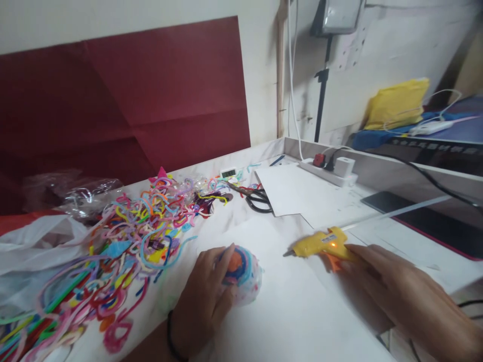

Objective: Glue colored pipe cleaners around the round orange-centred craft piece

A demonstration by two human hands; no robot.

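Observation:
My left hand (206, 296), with a dark band on its wrist, holds a rounded craft piece (249, 276) over white paper (287, 311). The piece has an orange centre, blue rings and a pale speckled outer part. On the right, my right hand (407, 296) is wrapped round the handle of a yellow glue gun (320, 244). Its nozzle points left towards the piece, with a gap between them. An orange light glows on the gun's side, and a long glue stick comes out of its back.
Tangled colourful pipe cleaners (147, 226) and plastic bags (45, 246) cover the left side. Black-handled scissors (258, 198) lie behind the paper. A power strip (330, 173) and a dark phone-like slab (422, 221) are at the right, near a raised table edge.

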